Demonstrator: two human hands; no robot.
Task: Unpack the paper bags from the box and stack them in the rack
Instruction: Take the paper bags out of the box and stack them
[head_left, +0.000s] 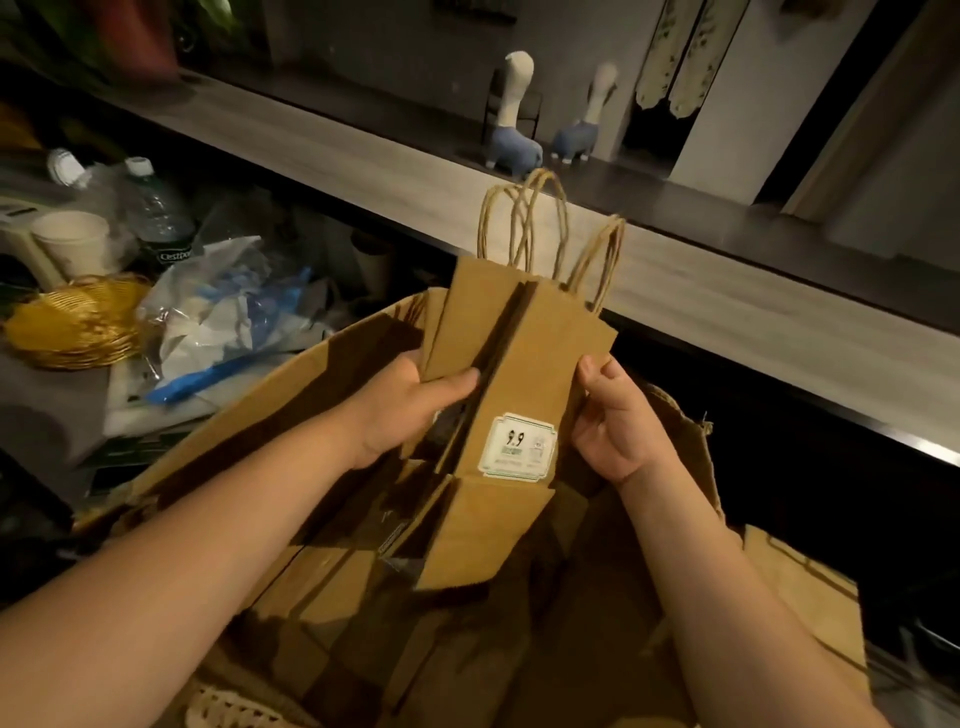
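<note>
The two bare forearms come in from the bottom edge, above the open cardboard box (291, 395), which holds more folded brown paper bags (332, 587) lying flat inside it. The left hand (410, 405) holds a bundle of folded paper bags (519, 374) above the box, its thumb pressed on the front of the bundle and its other fingers hidden behind it. The right hand (613, 421) pinches the right edge of the same bundle, with the fingers curled around the paper. The bundle stands upright, its twisted paper handles (540, 234) pointing up, and the front bag carries a white label (519, 447) (the figures "9.9" are readable). On the surface (52, 431) to the left lie a golden wire basket (72, 327), a white paper cup (72, 239), a plastic water bottle (156, 208) and crumpled plastic wrapping (223, 312). On the long ledge (363, 171) behind stand two blue and white animal figurines (514, 124).
</note>
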